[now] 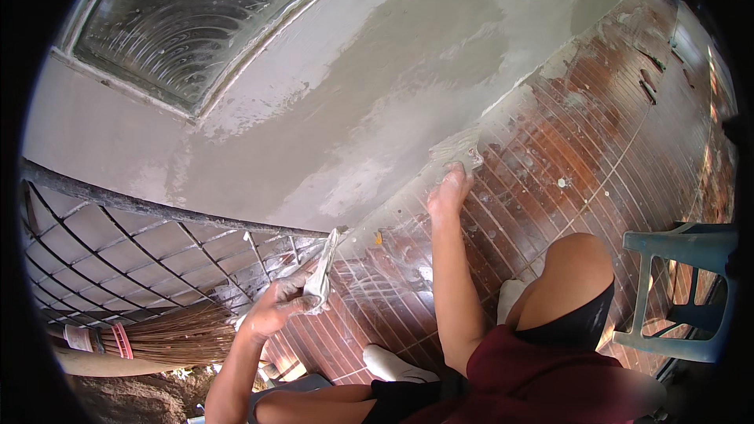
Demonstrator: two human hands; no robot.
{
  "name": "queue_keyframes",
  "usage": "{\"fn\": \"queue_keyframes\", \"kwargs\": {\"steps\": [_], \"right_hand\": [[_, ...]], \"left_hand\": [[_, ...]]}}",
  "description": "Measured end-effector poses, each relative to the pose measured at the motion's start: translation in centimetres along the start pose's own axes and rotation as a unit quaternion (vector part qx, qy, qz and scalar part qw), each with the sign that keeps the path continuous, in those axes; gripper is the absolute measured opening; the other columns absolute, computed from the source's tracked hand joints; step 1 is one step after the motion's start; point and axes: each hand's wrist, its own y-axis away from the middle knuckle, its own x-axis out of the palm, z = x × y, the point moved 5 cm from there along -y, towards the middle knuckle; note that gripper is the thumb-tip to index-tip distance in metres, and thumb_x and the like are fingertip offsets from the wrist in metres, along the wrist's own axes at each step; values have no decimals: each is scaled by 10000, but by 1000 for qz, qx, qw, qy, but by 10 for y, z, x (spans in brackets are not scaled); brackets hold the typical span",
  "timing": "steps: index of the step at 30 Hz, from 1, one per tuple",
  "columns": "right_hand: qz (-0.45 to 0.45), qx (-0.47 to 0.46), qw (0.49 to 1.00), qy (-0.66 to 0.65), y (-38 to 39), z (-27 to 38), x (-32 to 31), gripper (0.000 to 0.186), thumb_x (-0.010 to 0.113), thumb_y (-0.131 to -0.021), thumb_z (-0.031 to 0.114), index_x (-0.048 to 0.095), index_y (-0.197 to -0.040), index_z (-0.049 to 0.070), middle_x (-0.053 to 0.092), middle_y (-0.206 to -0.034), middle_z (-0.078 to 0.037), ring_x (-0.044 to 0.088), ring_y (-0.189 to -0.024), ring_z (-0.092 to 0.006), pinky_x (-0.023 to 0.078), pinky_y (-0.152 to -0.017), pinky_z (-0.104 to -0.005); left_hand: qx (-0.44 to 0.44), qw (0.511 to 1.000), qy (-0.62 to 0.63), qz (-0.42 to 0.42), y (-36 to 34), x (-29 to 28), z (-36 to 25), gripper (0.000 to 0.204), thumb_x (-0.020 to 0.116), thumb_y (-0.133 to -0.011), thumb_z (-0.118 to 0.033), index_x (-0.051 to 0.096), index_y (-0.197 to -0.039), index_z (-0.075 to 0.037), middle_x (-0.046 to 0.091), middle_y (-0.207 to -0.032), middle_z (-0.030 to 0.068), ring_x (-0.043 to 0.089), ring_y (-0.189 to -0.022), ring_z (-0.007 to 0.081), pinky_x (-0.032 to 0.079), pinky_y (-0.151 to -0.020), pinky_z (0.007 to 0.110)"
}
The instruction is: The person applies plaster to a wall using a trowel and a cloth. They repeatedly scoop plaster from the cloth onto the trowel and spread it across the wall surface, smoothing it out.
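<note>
My left hand (pixel 275 310), its fingers dusted with pale putty, is closed on a narrow, putty-smeared pale piece (pixel 320 273) that stands up near the lower wall; its exact kind does not show. Farther ahead, my right hand (pixel 449 192) grips a flat putty scraper (pixel 462 148), its blade coated in wet grey putty. That blade lies at the seam where the wall (pixel 345 110) meets the tiled floor (pixel 565 133). Damp grey patches and whiter dry ones cover the wall. My fingers hide the scraper's handle.
A dark metal lattice (pixel 141 243) runs along the left, with a stick broom (pixel 177 338) beneath it. At the right stands a blue-green plastic stool (pixel 683 290). A framed glass window (pixel 188 23) is set in the wall. Putty spots dot the red-brown floor.
</note>
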Motion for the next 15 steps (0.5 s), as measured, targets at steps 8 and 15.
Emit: {"fn": "queue_keyframes", "kwargs": {"steps": [8, 15], "right_hand": [[49, -229, 971, 55, -1, 24, 12, 475, 421, -842, 34, 426, -1291, -121, 523, -1259, -265, 515, -1153, -327, 379, -1002, -372], [123, -329, 918, 186, 3, 10, 32, 560, 419, -801, -30, 375, -1354, -106, 507, -1281, -308, 511, -1196, -389, 360, -1039, -373]], "left_hand": [[-31, 996, 63, 53, 28, 13, 25, 386, 629, -795, 24, 569, -1173, 69, 628, -1058, 84, 601, -987, 185, 480, -920, 328], [-2, 987, 150, -50, 58, -8, 51, 329, 617, -799, -5, 591, -1120, 62, 635, -992, 71, 598, -923, 163, 481, -853, 309]]}}
